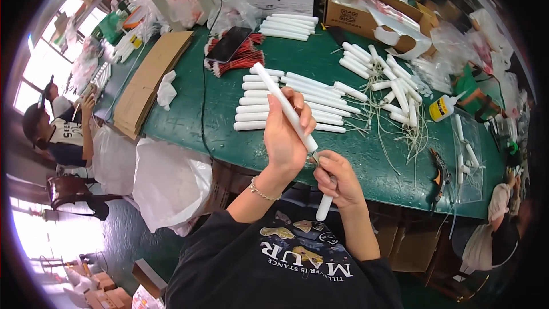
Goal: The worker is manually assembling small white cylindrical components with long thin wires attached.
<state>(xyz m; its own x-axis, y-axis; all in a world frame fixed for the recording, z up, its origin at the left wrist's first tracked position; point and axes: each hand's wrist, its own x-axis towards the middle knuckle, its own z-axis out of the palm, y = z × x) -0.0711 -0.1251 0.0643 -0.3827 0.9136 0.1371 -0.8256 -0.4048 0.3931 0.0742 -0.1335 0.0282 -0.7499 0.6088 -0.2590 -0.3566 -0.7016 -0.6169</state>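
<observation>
My left hand (282, 137) is closed round a long white tube (275, 92), tilted with its lower end toward my right hand. In my closed right hand (340, 178) is a shorter white tube (324, 208), its end sticking out below the fingers. A small dark part (315, 157) shows where the two tubes nearly meet; its kind is too small to tell. Just beyond my hands lie rows of similar white tubes (254, 109) on the green table (189, 120). To their right is a pile of short white tubes (400, 88) with thin pale wires.
A black phone (230, 44) rests on red-wired parts (249, 60). Flattened cardboard (150, 80) lies at left, an open carton (372, 17) at the back. At right are a yellow-labelled glue bottle (441, 108) and pliers (439, 177). Other people work around the table.
</observation>
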